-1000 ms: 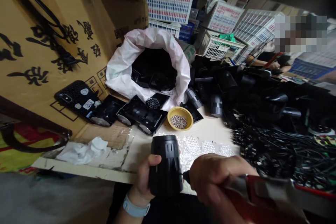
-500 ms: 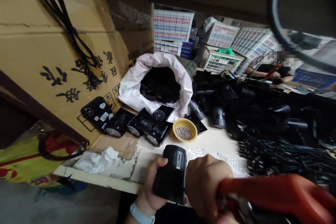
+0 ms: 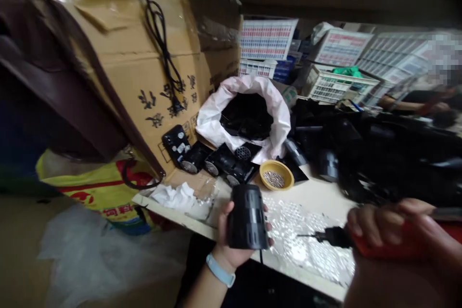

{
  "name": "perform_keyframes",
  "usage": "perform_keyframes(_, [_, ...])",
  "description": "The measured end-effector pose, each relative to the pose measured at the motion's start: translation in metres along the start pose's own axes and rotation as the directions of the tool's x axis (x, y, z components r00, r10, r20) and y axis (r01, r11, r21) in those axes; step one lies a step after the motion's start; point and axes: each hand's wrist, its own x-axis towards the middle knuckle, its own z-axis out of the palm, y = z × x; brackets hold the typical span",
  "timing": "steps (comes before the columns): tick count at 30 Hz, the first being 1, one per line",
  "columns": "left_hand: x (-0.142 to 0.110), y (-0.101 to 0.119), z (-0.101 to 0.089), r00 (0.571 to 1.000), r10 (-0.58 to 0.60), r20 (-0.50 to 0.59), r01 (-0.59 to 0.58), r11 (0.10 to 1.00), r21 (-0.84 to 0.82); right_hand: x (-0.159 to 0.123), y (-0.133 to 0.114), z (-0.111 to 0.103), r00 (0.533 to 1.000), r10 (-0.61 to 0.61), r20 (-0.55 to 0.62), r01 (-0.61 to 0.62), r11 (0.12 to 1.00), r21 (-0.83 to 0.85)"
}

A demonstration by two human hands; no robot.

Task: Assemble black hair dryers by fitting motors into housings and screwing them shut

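My left hand (image 3: 227, 248) is wrapped round a black, roughly cylindrical plastic housing (image 3: 248, 216) with slots in its side, held at the table's front edge. A thin black cable hangs below it. To the right, my right hand (image 3: 391, 236) grips a red power screwdriver (image 3: 334, 237); its black chuck and thin bit point left at the housing, with a gap between them. Behind the housing stands a yellow bowl (image 3: 288, 185) of small screws. Bubble wrap (image 3: 299, 245) lies on the table beneath the bit.
A white sack (image 3: 209, 122) of black parts stands at the back, with open black housings (image 3: 231, 163) before it. Black parts (image 3: 390, 154) are heaped at right. A cardboard sheet (image 3: 122, 82) walls the left side. Crates (image 3: 339, 86) and another person are beyond.
My right hand has moved right, away from the housing, and the screwdriver's bit now shows. The housing is turned more upright in my left hand. The view has swung left.
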Motion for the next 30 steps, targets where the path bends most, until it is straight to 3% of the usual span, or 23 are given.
perform_keyframes(4, [-0.001,0.003,0.002,0.998,0.06,0.021,-0.061,0.998,0.032,-0.031,0.0,0.041,0.988,-0.085,0.133,0.083,0.996,0.023])
perform_keyframes(8, [-0.001,0.005,0.004,0.994,0.105,0.025,-0.107,0.988,0.115,-0.04,0.017,0.055,0.962,-0.098,0.255,0.098,0.995,0.013])
perform_keyframes(15, [-0.001,0.002,0.001,0.991,0.111,0.077,-0.118,0.988,0.097,-0.044,0.035,0.05,0.974,-0.067,0.217,0.08,0.996,-0.049])
perform_keyframes(19, [0.001,0.0,0.0,0.996,0.077,0.047,-0.081,0.992,0.098,-0.051,0.043,0.045,0.974,-0.103,0.201,0.138,0.976,-0.169])
perform_keyframes(22, [0.004,-0.001,-0.003,0.999,0.005,-0.036,-0.002,0.997,0.083,-0.052,0.047,0.037,0.957,-0.094,0.273,0.154,0.967,-0.205])
perform_keyframes(25, [0.008,-0.001,-0.006,0.995,-0.061,-0.084,0.065,0.996,0.053,-0.048,0.05,0.032,0.936,-0.055,0.347,0.109,0.984,-0.139])
perform_keyframes(30, [0.007,-0.003,-0.007,0.986,-0.052,-0.161,0.055,0.998,0.014,-0.04,0.052,0.028,0.85,-0.039,0.526,0.102,0.991,-0.091])
